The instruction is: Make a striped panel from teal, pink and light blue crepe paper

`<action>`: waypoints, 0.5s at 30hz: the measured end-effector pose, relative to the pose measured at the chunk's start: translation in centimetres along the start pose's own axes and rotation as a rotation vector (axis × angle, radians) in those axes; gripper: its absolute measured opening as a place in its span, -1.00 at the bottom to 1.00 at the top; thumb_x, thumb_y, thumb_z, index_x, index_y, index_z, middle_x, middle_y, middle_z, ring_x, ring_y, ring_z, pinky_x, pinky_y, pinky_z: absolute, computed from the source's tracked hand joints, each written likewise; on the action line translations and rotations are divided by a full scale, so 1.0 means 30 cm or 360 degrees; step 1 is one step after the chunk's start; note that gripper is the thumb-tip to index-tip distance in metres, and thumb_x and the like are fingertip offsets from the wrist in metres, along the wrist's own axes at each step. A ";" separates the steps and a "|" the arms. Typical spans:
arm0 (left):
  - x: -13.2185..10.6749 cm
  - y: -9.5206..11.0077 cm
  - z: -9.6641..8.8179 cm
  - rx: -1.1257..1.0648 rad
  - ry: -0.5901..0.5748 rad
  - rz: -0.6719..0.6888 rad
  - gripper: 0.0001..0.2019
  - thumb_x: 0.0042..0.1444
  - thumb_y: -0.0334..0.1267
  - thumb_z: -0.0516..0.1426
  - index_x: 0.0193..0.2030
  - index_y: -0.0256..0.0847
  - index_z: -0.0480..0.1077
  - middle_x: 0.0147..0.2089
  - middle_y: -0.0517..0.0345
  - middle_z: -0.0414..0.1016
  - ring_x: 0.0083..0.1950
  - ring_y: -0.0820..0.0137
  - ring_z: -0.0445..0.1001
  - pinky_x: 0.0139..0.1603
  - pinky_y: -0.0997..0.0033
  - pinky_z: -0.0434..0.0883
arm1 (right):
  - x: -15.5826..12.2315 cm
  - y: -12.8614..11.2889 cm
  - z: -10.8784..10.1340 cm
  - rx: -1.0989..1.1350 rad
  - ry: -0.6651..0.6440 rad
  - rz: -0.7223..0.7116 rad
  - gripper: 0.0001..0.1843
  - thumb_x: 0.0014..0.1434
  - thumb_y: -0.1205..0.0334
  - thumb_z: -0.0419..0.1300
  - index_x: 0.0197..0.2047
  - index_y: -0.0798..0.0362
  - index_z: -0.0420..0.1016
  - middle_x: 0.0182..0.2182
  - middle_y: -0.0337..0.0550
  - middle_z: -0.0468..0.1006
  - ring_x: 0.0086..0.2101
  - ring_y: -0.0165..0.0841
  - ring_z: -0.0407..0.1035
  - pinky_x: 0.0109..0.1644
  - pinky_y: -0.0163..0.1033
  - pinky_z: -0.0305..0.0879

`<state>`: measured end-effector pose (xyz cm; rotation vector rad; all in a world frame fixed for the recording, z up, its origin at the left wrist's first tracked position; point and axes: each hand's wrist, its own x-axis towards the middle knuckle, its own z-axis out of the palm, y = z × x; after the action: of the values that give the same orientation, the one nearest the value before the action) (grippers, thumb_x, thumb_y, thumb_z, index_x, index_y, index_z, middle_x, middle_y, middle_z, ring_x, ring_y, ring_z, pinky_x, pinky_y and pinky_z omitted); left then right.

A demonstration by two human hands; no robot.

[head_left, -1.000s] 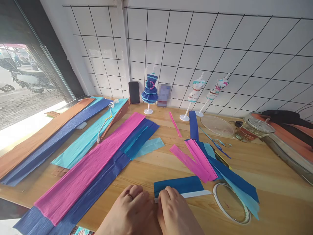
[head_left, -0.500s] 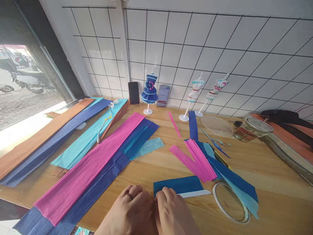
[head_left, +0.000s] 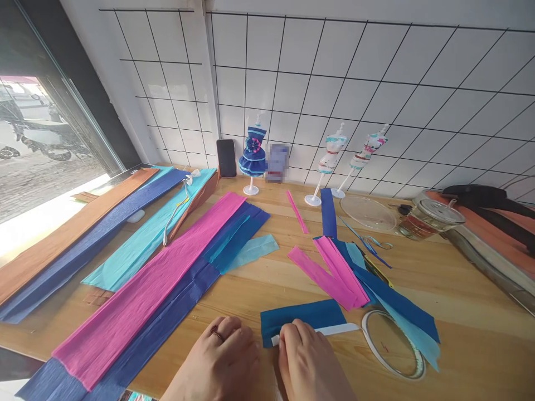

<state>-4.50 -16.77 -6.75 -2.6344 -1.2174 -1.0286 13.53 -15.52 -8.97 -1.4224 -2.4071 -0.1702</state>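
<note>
A piece of dark blue crepe paper (head_left: 321, 313) lies flat in front of me, with a strip of white tape (head_left: 339, 329) along its near edge. The strip runs to a tape roll (head_left: 419, 365) on the right, lying on its side. My right hand (head_left: 307, 356) is closed over the strip, its curled fingers on the tape and paper; the tape's free end pokes out to their left. To the left of the paper, apart from it, my left hand (head_left: 228, 356) rests with curled fingers, a beaded ring on one. Its fingertips are hidden.
Long pink crepe paper (head_left: 167, 278) and other coloured sheets cover the left side. Pink strips (head_left: 334, 278) lie ahead, beside a yellow cutter (head_left: 378, 270). Along the wall stand a phone (head_left: 226, 158), a blue-dressed mannequin (head_left: 252, 153) and two white ones. A lidded jar (head_left: 430, 217) sits right.
My hands have drawn apart: the right has slid a little right along the tape, baring its free end. My left hand has come away from the paper's left end.
</note>
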 end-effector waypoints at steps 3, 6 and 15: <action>-0.008 -0.003 0.010 0.0007 0.0052 -0.0002 -0.70 0.26 -0.36 -0.10 -0.43 -0.17 0.36 -0.49 0.14 0.33 -0.37 0.39 0.34 -0.34 0.39 0.38 | -0.010 0.042 -0.012 -0.0102 0.0091 -0.0010 -0.74 0.12 0.52 -0.11 -0.46 -0.05 0.07 -0.57 -0.25 0.30 -0.54 -0.32 0.27 -0.43 -0.21 -0.02; -0.009 -0.005 0.009 0.0023 0.0037 0.0012 -0.73 0.25 -0.37 -0.08 -0.39 -0.17 0.38 -0.47 0.14 0.36 -0.36 0.39 0.36 -0.33 0.38 0.39 | -0.017 0.103 -0.046 -0.0208 0.0047 -0.0111 -0.75 0.15 0.50 -0.13 -0.44 -0.05 0.08 -0.57 -0.27 0.31 -0.56 -0.34 0.30 -0.44 -0.23 -0.02; 0.005 0.012 -0.025 0.0060 -0.0053 -0.0018 -0.76 0.26 -0.44 -0.07 -0.23 -0.20 0.42 -0.34 0.08 0.46 -0.23 0.31 0.42 -0.28 0.33 0.39 | -0.075 0.316 -0.150 -0.0653 0.0123 0.0080 -0.73 0.27 0.38 -0.19 -0.45 -0.04 0.10 -0.60 -0.27 0.30 -0.60 -0.32 0.30 -0.46 -0.22 -0.01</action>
<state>-4.59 -17.16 -6.02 -2.6296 -1.2473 -0.9574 23.78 -13.93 -6.20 -1.6066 -2.3595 -0.7284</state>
